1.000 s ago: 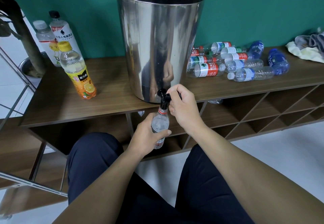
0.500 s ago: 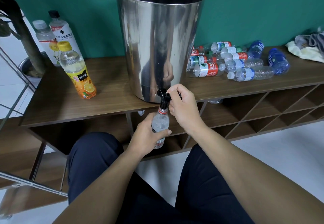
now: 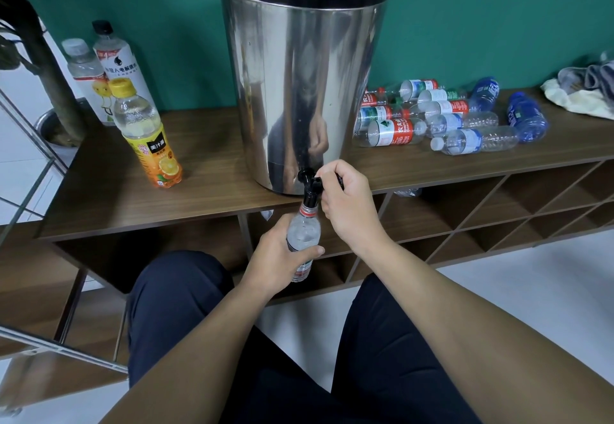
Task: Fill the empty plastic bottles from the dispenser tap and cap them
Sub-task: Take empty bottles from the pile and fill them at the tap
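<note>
we grip the clear plastic bottle (image 3: 303, 237) in our left hand (image 3: 277, 259), fingers and thumb curled round its body, and we hold it upright with its open neck right under the black tap (image 3: 310, 187) of the steel dispenser (image 3: 300, 74). our right hand (image 3: 347, 206) is curled round the tap's black lever, gripping it. the dispenser stands on the wooden shelf (image 3: 109, 191), its tap hanging out over the front edge. to the right of the dispenser a heap of bottles (image 3: 442, 118) lies on its side, some with red-and-white labels, some blue. to the left stand an orange juice bottle (image 3: 146, 134) with a yellow cap and, behind it near the green wall, two more capped bottles (image 3: 99, 68). a crumpled cloth (image 3: 584, 91) lies at the far right end of the shelf.
</note>
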